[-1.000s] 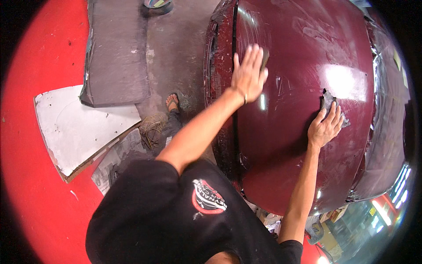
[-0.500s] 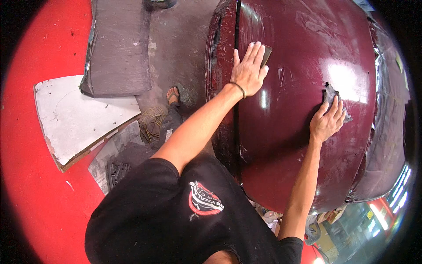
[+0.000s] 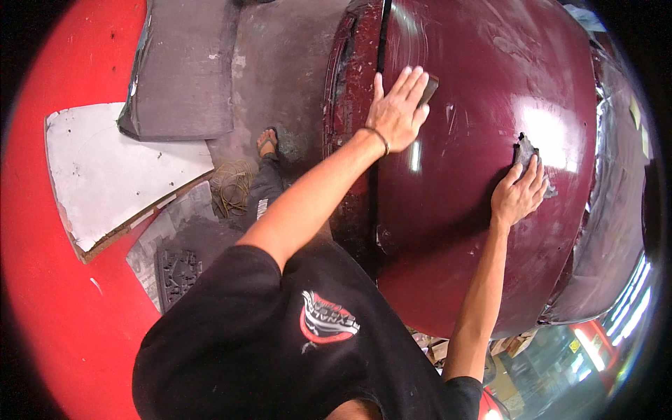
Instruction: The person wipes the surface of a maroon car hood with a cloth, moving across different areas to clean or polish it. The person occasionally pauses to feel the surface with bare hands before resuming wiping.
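Under my left hand (image 3: 399, 115) is a dark sanding block (image 3: 432, 89), its end showing past the fingers and thumb. The fingers are stretched along the block, which presses on a maroon car panel (image 3: 448, 175) close to a dark gap at its left edge. Farther right on the same panel, my right hand (image 3: 518, 196) rests with bent, slightly spread fingers on a ragged dark grey cloth (image 3: 525, 148). The palm hides part of the cloth. Pale scuffs and smears mark the panel, and a bright light reflects beside the cloth.
At left, a white panel (image 3: 119, 168) and a grey padded slab (image 3: 183, 77) lie by a red surface (image 3: 63, 315). Coiled rope (image 3: 233, 187) and a black plastic grid (image 3: 180, 274) are on the floor near my foot (image 3: 267, 142). Covered glass (image 3: 609, 210) borders the panel's right side.
The view has shifted slightly. My left hand and the block have moved a little, with the block's visible end now at a different angle. My right hand stays on the cloth.
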{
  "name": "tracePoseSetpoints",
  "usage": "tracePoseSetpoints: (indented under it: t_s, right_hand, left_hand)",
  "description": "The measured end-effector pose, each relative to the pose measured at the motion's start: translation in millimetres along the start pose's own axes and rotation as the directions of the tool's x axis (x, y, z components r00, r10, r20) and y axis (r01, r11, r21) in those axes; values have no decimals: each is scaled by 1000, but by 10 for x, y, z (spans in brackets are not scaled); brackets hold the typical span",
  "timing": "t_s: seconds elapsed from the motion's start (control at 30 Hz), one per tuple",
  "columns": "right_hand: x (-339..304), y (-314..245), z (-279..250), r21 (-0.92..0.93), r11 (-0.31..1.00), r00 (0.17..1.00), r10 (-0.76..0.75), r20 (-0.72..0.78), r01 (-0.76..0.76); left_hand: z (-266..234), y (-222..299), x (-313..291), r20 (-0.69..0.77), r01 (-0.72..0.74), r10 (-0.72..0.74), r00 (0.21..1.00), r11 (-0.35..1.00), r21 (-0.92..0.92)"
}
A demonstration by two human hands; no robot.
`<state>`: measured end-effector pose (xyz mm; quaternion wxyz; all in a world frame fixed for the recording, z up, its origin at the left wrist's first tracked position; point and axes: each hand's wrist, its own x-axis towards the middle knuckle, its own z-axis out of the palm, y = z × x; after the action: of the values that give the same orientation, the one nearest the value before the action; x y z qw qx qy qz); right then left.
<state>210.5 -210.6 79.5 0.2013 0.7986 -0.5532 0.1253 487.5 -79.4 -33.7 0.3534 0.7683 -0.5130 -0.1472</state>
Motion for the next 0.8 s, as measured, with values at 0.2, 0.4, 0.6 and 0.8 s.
tracePoseSetpoints:
  t_s: [0.2, 0.4, 0.6, 0.8]
  right_hand:
    - [104, -110, 60, 32, 998, 998, -57, -10, 57]
    - [-7, -50, 34, 7, 1000, 1000, 0, -5, 0]
    - [56, -153, 59, 20, 997, 994, -80, -70, 81]
    - [-1, -77, -29, -54, 998, 998, -20, -68, 16]
  left_hand:
    - [-181, -566, 1214, -155, 160, -162, 975, 987, -28]
    - [-26, -160, -188, 4, 51, -51, 999, 998, -28]
    - [-276, -670, 1078, -103, 158, -153, 983, 986, 46]
    - [-27, -2, 50, 2, 34, -34, 999, 999, 14]
